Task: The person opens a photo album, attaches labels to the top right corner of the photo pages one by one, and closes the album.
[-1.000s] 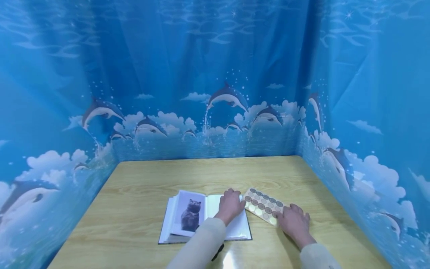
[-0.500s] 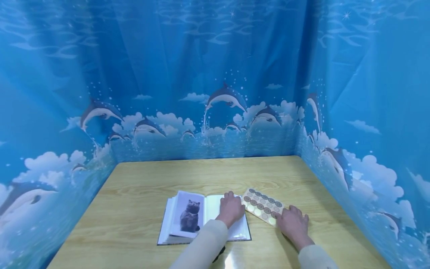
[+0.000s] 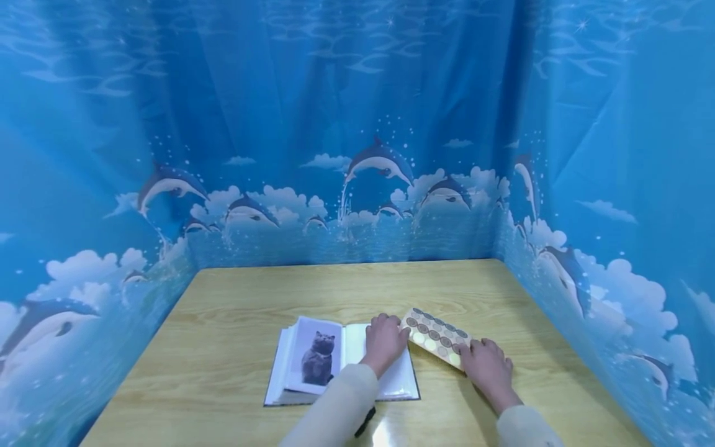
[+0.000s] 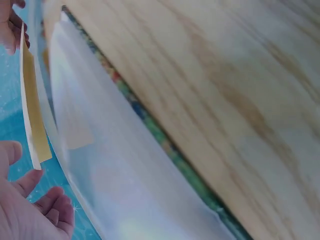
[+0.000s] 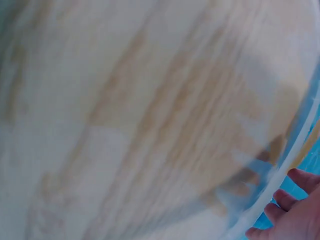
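Note:
A pale sheet with rows of brown and cream round stickers slants between the two hands, just right of an open photo album. My left hand pinches its left end above the album's right page; in the left wrist view that hand's thumb and fingers meet the end of the sheet. At the opposite end my right hand grips the lower right corner. The right wrist view shows the right fingers at its lower right, with only a sliver of the sheet there.
The photo album lies open on the wooden table, a grey cat photo on its left page. Below the left sleeve a small black strap shows. A blue dolphin-print curtain encloses the table's back and sides.
The sticker sheet has tipped, its far edge shifting slightly up and left, so more of its near edge shows. Both hands have barely moved.

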`<state>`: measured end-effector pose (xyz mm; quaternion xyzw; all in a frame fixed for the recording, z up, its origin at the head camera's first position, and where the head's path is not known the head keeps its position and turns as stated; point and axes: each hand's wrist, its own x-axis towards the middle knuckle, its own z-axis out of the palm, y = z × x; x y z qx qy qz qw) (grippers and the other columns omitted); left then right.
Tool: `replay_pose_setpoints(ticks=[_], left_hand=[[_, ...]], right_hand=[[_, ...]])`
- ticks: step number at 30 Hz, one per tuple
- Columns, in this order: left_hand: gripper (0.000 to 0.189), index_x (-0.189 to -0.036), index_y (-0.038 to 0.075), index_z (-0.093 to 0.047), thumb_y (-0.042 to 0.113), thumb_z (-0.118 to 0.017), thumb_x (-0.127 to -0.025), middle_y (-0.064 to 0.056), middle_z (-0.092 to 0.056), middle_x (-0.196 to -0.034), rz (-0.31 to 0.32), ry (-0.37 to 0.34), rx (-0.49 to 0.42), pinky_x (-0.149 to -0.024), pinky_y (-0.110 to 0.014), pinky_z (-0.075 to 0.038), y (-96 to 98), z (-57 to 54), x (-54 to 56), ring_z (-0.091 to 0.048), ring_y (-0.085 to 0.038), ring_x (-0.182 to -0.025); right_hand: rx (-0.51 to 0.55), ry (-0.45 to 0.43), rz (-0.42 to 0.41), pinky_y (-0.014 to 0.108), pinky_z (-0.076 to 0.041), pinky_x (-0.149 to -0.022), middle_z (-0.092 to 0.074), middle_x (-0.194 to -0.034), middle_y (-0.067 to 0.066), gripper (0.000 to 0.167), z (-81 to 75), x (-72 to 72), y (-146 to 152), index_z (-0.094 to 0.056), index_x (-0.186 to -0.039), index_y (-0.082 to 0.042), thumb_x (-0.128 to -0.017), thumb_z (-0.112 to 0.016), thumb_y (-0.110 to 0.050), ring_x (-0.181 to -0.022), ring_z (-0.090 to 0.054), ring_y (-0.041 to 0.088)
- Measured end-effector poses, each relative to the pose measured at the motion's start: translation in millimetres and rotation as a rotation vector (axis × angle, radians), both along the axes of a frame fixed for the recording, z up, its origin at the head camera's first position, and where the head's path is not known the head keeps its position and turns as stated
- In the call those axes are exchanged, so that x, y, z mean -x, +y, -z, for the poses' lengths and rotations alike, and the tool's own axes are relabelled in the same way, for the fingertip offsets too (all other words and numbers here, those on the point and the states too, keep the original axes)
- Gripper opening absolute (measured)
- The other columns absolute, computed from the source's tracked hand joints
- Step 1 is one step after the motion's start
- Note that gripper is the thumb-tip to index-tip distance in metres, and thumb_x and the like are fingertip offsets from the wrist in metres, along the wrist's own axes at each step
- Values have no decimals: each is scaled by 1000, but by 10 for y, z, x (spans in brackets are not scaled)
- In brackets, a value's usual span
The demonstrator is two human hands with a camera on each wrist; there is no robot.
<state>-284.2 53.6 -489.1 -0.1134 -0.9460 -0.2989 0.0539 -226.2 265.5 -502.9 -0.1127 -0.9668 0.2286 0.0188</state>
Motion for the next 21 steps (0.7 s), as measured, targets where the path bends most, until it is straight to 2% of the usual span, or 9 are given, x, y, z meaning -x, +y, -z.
replay_pose_setpoints(ticks=[5,7,12,14,17,21], left_hand=[[36,-120,1,-66,28,-63,-96,-15,-67,-112,-23,-71,-173,-92,-49,-50,-32,-58,16,-61,-32,-103],[36,-121,1,-65,27,-63,-95,-16,-67,-114,-30,-97,-236,-91,-48,-51,-45,-70,21,-63,-32,-103],[34,-120,1,-65,22,-65,-93,-10,-69,-102,-27,-111,-366,-82,-40,-55,-78,-87,27,-64,-24,-91],[34,-119,0,-65,20,-65,-91,-6,-68,-95,-26,-103,-405,-77,-36,-55,-93,-88,29,-63,-19,-83],[35,-119,-1,-65,19,-66,-90,-3,-67,-88,-35,-98,-451,-71,-31,-54,-121,-82,29,-61,-15,-77],[35,-118,-2,-65,16,-67,-88,-2,-66,-85,-69,-95,-489,-68,-29,-53,-166,-87,30,-59,-14,-74]], right_hand=[[74,64,17,74,-25,-103,-38,-142,39,62,-73,30,-56,-47,-137,11,-104,-42,-41,-128,-35,58],[121,71,24,73,-25,-104,-38,-142,38,63,-102,49,-92,-45,-140,10,-104,-41,-41,-129,-35,57],[258,81,49,71,-24,-107,-39,-144,35,61,-147,102,-183,-40,-145,6,-104,-42,-39,-131,-35,55],[311,97,60,68,-27,-107,-44,-142,33,60,-163,115,-211,-39,-146,6,-104,-42,-37,-130,-39,53],[391,125,94,62,-39,-101,-52,-135,31,57,-195,119,-254,-38,-146,6,-103,-45,-32,-121,-49,48],[459,165,156,48,-50,-84,-58,-126,29,52,-239,111,-302,-42,-144,5,-101,-48,-23,-105,-58,39]])
